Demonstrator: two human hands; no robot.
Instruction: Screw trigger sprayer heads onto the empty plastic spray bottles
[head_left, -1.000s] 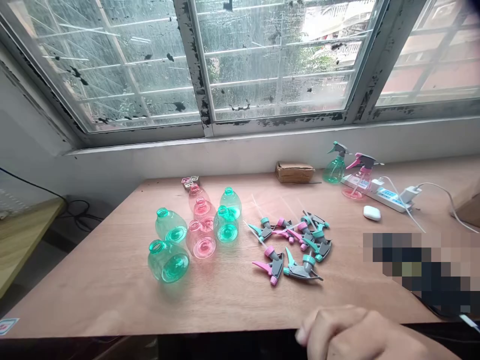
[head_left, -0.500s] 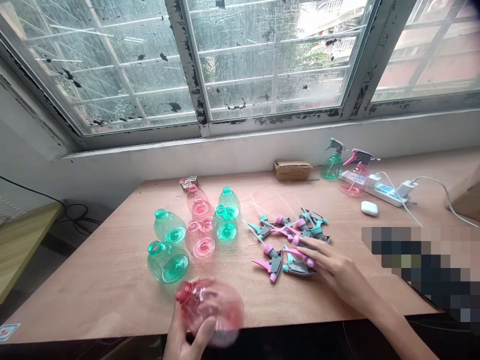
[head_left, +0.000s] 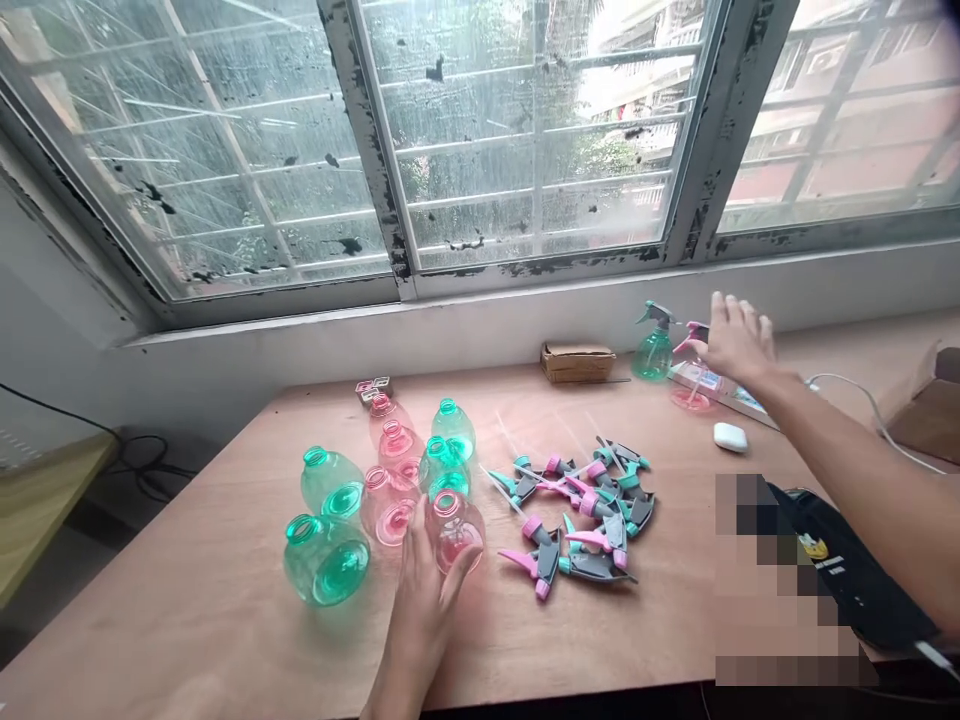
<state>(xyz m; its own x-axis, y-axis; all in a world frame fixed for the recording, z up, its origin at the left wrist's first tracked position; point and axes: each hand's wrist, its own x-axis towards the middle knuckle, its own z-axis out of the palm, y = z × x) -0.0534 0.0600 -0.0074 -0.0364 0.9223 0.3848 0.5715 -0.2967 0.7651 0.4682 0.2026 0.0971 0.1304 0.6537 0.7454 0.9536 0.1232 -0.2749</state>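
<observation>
Your left hand point(head_left: 420, 605) holds a pink bottle point(head_left: 454, 525); your right hand point(head_left: 739, 338), wide open, is by two done bottles point(head_left: 651, 352). Many more need tops point(head_left: 585, 510).

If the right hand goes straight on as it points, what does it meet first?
Most likely the pink spray bottle, just beyond the right hand; depth is unclear, it may pass above.

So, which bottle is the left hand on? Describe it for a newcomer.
On the table below the window, find the cluster of capless bottles. It is the pink bottle at the cluster's near right corner, beside the spray heads, the only one held by the left hand.
</observation>
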